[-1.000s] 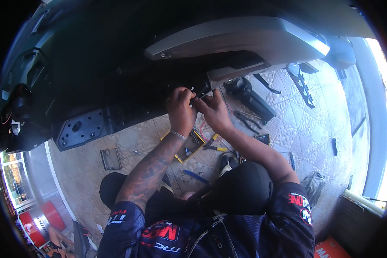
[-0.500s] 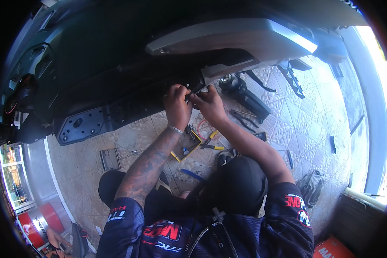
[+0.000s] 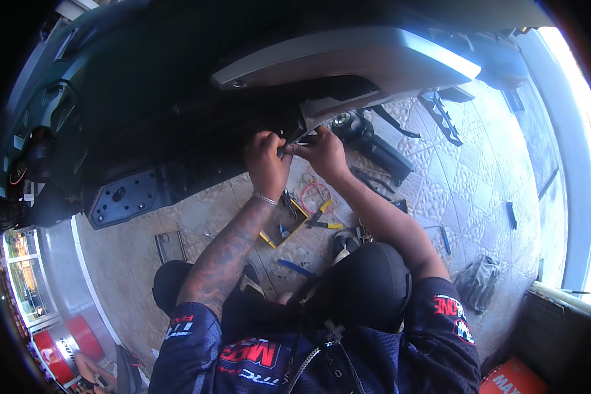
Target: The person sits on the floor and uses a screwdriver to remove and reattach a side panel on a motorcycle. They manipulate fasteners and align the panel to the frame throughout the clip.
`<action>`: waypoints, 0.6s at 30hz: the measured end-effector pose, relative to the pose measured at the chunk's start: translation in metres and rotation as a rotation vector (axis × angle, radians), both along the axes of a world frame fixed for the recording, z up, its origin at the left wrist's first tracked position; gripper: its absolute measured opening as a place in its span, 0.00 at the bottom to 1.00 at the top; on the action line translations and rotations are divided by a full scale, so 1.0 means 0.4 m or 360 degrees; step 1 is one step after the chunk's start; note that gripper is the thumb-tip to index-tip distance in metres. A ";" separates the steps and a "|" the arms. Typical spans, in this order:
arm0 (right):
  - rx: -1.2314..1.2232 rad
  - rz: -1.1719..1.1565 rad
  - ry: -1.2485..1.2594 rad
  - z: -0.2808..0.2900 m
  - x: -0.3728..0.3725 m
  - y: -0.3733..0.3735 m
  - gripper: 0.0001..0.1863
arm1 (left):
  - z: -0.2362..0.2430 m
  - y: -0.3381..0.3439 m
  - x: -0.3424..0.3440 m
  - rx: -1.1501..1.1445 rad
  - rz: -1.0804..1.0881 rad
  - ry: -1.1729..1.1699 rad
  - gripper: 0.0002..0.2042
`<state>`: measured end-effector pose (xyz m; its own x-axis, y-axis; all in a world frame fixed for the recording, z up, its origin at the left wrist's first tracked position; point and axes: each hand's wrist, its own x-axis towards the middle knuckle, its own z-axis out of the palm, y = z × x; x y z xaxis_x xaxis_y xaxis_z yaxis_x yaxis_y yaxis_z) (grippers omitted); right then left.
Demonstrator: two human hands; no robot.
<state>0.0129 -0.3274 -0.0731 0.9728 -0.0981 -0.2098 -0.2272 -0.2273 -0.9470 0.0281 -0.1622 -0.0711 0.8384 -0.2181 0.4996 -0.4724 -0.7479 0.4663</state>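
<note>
Both my hands work close together at the lower edge of a dark scooter-like vehicle (image 3: pixel 177 98). My left hand (image 3: pixel 267 163) is closed with its fingers curled at the dark underside. What it grips is hidden. My right hand (image 3: pixel 323 155) is closed on the lower end of a grey trim panel (image 3: pixel 331 105), its thumb reaching toward the left hand's fingertips. Above them runs a larger silver side panel (image 3: pixel 348 59). To the left, a black footboard (image 3: pixel 126 198) with round studs juts out from the vehicle.
On the tiled floor below lie a yellow-edged tray (image 3: pixel 299 226), yellow-handled pliers (image 3: pixel 323 217) and a blue strip-like tool (image 3: pixel 295 267). A black cylindrical part (image 3: pixel 381 148) rests right of my hands. A grey cloth (image 3: pixel 479 282) lies farther right. Another person (image 3: pixel 95 371) is at lower left.
The view has shifted slightly, with the silver panel a little farther left. My right hand's fingers have drawn in more around the trim end; the left hand stays at the same spot.
</note>
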 end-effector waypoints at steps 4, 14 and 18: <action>0.0895 -0.0037 -0.0097 -0.017 0.004 -0.009 0.29 | 0.004 0.005 -0.003 -0.0019 -0.0018 0.0023 0.16; 0.0537 -0.0098 -0.0173 -0.049 0.025 -0.038 0.32 | 0.012 -0.003 -0.009 -0.0049 0.0016 0.0055 0.17; 0.1237 -0.0252 -0.0221 -0.047 0.020 -0.054 0.32 | 0.017 0.001 -0.008 -0.0047 -0.0032 0.0040 0.17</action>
